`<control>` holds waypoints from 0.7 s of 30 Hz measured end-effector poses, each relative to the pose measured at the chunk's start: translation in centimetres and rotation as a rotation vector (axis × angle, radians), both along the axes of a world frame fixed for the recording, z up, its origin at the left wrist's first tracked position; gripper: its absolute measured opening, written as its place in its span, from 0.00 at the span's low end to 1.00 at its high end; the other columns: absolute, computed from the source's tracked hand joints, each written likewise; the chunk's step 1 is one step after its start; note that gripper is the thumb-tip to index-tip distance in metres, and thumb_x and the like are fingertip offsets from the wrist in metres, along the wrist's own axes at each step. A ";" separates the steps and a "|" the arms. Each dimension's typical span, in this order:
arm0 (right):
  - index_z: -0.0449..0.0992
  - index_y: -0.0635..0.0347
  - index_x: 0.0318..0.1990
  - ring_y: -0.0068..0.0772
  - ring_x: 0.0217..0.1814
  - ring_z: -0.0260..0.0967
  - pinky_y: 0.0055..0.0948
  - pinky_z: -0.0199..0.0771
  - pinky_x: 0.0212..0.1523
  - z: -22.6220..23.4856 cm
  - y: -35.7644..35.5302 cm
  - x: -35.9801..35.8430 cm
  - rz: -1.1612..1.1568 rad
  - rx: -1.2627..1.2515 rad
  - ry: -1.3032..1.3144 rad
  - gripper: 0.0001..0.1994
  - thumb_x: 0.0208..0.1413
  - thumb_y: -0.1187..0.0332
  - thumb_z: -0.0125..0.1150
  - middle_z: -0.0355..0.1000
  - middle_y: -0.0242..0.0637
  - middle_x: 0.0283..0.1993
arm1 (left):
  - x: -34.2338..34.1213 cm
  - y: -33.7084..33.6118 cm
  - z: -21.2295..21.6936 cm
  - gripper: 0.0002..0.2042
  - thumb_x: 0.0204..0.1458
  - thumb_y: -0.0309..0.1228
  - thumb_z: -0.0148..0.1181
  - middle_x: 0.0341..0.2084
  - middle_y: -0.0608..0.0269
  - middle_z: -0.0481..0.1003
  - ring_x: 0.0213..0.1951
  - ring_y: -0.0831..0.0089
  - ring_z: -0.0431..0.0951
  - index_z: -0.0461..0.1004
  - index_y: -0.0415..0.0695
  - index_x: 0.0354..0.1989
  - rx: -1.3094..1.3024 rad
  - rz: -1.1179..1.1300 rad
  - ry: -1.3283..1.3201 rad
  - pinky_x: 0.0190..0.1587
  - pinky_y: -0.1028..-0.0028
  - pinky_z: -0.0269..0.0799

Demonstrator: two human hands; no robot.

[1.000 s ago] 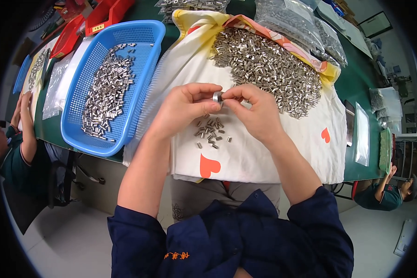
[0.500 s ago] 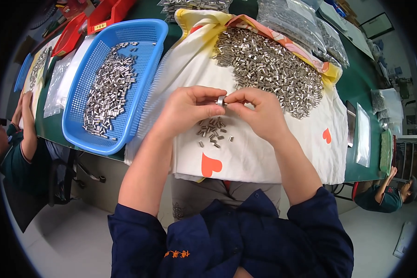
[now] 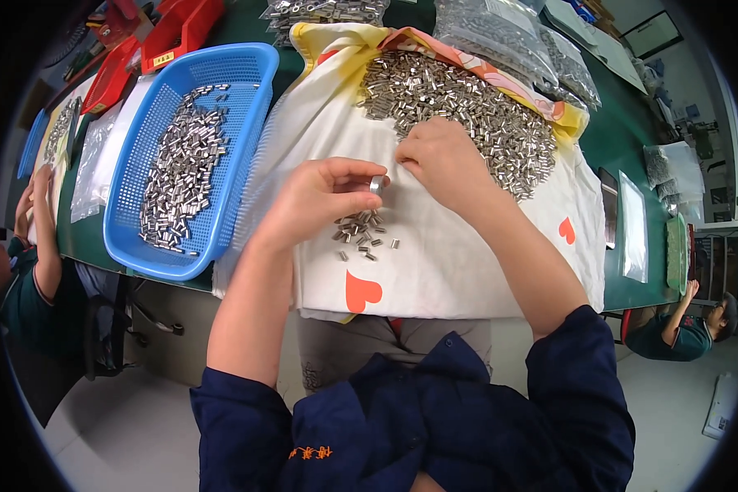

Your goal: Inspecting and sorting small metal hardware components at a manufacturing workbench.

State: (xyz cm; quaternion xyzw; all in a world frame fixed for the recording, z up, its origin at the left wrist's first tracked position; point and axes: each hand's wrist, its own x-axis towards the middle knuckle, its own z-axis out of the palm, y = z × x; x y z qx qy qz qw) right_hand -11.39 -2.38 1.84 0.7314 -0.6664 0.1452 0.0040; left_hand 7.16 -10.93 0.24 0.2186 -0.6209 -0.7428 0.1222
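Silvery round piece (image 3: 377,185) sits pinched in left fingers (image 3: 354,202); I cannot tell whether right fingers (image 3: 415,149), near metal cylinders (image 3: 510,135), hold anything.

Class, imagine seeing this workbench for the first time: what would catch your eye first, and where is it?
Probably the big heap of small shiny metal cylinders spread across the back of the white cloth, with the right hand at its near edge. At the left, a bright blue basket holds similar small pieces. In the middle, the left hand grips a round metal piece.
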 end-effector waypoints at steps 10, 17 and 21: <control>0.76 0.60 0.33 0.25 0.29 0.68 0.22 0.68 0.32 0.8 1.8 2.9 -0.225 -0.028 -0.878 0.07 0.45 0.73 0.58 0.72 0.34 0.30 | 0.0 -0.4 -0.3 0.17 0.45 0.21 0.58 0.33 0.63 0.74 0.34 0.81 0.74 0.68 0.35 0.46 0.079 0.076 0.048 0.37 0.82 0.70; 0.75 0.61 0.28 0.30 0.30 0.69 0.25 0.68 0.33 0.6 1.9 4.2 -0.199 -0.124 -0.774 0.04 0.42 0.74 0.58 0.72 0.35 0.28 | 0.0 -0.3 -0.5 0.17 0.45 0.21 0.59 0.33 0.61 0.75 0.34 0.79 0.74 0.68 0.34 0.46 0.077 0.088 0.107 0.36 0.82 0.70; 0.75 0.61 0.27 0.32 0.31 0.69 0.26 0.69 0.33 -0.3 2.0 4.7 -0.149 -0.283 -0.534 0.04 0.41 0.74 0.59 0.72 0.35 0.27 | -0.1 -0.1 -0.8 0.16 0.45 0.21 0.59 0.33 0.61 0.75 0.35 0.79 0.75 0.69 0.34 0.45 0.076 0.107 0.088 0.37 0.81 0.71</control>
